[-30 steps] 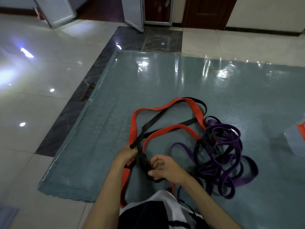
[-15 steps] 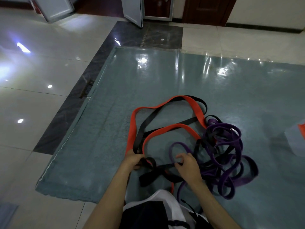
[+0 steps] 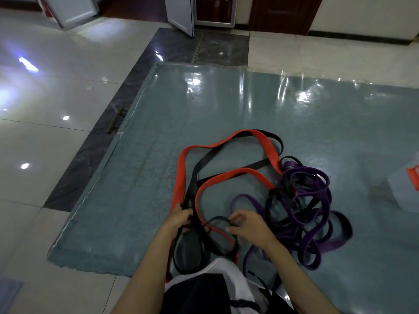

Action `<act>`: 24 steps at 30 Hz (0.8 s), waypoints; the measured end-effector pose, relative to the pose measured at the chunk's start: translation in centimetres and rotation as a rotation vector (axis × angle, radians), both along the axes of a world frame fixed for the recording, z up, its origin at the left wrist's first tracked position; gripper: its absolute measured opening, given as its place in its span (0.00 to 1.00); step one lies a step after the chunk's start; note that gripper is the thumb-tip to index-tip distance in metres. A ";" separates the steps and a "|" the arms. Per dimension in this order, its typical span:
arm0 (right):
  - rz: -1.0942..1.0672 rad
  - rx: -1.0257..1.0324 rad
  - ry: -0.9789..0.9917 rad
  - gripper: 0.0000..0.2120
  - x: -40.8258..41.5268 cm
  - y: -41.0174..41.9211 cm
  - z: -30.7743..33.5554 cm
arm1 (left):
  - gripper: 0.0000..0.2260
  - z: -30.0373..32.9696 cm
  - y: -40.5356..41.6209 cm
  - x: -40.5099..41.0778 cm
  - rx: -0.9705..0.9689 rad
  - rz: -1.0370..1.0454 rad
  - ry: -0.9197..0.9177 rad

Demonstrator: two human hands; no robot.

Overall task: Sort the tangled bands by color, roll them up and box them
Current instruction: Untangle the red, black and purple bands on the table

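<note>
Kneeling over a blue-grey floor mat point(image 3: 226, 105), a person works two hands into one tangle of bands: one red band point(image 3: 267, 146), black bands point(image 3: 201, 164) and purple bands point(image 3: 317, 200) whose numbers cannot be counted. The left hand point(image 3: 180, 219) curls its fingers around black and red strands at the tangle's near left. The right hand point(image 3: 251, 226) pinches a thin black loop point(image 3: 217, 219) just beside it. The purple heap lies to the right.

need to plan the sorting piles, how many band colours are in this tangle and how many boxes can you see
Band colours: 3: red, black, purple; bands per colour cannot be counted in the tangle.
Boxes: 1, a clear box at the mat's right edge.
Total: 4
</note>
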State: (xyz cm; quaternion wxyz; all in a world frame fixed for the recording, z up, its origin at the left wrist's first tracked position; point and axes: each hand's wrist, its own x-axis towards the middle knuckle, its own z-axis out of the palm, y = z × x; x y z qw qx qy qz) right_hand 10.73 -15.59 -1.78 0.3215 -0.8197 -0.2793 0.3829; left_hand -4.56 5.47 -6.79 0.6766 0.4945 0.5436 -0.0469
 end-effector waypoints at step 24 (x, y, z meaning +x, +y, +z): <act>0.257 -0.174 -0.439 0.07 -3.0 0.1 -4.8 | 0.18 -0.8 -0.8 0.0 0.187 0.073 -0.093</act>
